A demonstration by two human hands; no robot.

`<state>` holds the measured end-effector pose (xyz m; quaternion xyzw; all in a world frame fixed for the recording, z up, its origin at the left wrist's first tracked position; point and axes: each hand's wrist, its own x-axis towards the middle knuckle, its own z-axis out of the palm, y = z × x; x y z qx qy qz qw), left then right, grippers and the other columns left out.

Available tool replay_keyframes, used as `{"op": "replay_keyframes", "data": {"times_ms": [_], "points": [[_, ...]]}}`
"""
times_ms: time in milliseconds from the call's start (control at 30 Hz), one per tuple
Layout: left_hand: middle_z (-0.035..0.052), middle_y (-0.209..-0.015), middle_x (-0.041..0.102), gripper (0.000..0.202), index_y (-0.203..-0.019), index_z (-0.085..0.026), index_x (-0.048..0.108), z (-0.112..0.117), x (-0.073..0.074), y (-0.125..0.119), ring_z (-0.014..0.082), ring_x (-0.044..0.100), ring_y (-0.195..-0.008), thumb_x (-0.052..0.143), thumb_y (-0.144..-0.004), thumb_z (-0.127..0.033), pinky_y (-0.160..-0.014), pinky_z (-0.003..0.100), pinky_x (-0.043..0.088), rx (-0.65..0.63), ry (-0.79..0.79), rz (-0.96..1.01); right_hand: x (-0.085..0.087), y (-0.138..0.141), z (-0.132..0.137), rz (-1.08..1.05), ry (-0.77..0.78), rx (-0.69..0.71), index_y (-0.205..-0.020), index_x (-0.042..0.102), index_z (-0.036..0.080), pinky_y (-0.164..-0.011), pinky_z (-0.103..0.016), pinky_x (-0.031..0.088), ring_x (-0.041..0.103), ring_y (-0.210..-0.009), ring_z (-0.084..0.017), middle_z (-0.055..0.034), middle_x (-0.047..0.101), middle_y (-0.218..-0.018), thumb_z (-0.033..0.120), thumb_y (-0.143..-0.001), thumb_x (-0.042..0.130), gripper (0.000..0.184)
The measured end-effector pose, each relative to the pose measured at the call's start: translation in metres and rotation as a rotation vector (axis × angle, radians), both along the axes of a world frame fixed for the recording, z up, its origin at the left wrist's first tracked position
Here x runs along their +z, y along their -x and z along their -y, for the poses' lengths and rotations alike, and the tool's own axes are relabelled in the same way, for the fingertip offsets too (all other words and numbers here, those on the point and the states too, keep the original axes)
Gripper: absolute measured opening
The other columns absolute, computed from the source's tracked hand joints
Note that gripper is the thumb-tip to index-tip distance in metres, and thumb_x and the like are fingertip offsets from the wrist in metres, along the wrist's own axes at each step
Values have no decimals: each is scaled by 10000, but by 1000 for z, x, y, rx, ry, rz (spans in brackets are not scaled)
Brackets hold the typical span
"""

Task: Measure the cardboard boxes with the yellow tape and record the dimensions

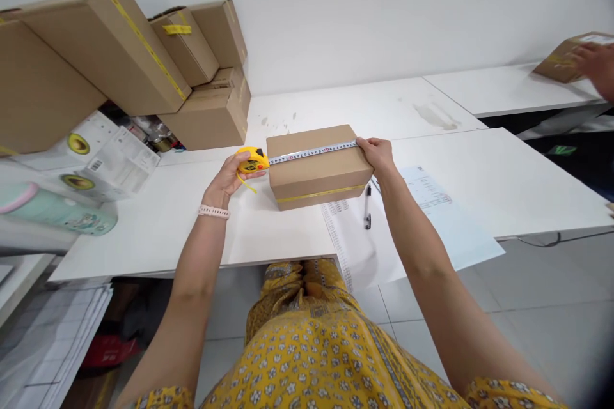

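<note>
A yellow tape measure (253, 160) is held in my left hand (231, 174), just off the left end of a brown cardboard box (316, 172). Its metal blade (311, 153) is pulled out and runs across the box's top to the right edge. There my right hand (377, 154) pinches the blade's end against the box. A yellow strap dangles from the tape's case. The box sits on the white table, with a strip of yellow tape along its near side.
Several cardboard boxes (187, 45) are stacked at the back left, beside an avocado-print carton (96, 160) and a mint bottle (57, 208). Right of the box lie printed papers (446, 217) and a black pen (368, 208). At far right, another person's hand (597, 67) is near a wrapped box (559, 62).
</note>
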<state>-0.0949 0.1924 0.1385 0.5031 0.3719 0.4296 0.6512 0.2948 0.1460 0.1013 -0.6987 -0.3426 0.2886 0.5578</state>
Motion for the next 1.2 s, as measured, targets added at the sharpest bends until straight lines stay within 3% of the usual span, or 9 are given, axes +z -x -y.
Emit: {"op": "replay_keyframes", "data": {"times_ms": [267, 567, 700, 967, 1200], "points": [[142, -1114, 792, 320, -1029, -144, 746, -27, 3, 1, 324, 751, -1108, 790, -775, -334, -917, 502, 652, -20, 55, 19, -4, 7, 12, 55, -2, -68, -644, 558, 215, -558, -298, 406, 500, -623, -157, 11, 522, -597, 481, -763, 717, 332], [151, -1127, 787, 352, -1032, -132, 739, -33, 2, 8, 330, 748, -1115, 790, -764, -354, -915, 503, 650, -36, 56, 28, -4, 18, 9, 57, -8, -83, -662, 547, 224, -568, -304, 415, 519, -637, -169, 7, 523, -605, 508, -762, 706, 340], [139, -1136, 791, 342, -1025, -146, 751, -40, 2, 27, 328, 755, -1099, 801, -749, -341, -872, 474, 668, -22, 49, 27, -6, 36, 2, 73, -9, -74, -667, 556, 227, -596, -305, 437, 559, -677, -186, -11, 561, -635, 487, -791, 678, 313], [140, -1161, 785, 326, -1015, -153, 773, -41, 6, 91, 370, 737, -1142, 787, -746, -335, -878, 490, 669, 63, 18, -15, -3, 95, -22, 109, 11, -8, -680, 576, 230, -649, -302, 452, 591, -736, -198, -16, 600, -672, 458, -824, 640, 277], [133, -1113, 801, 340, -1046, -140, 786, -24, 6, 97, 332, 756, -1100, 763, -761, -325, -865, 459, 673, 101, 8, -15, 1, 96, -36, 78, 30, 78, -663, 562, 232, -616, -316, 435, 545, -670, -187, 1, 533, -609, 448, -792, 698, 286]]}}
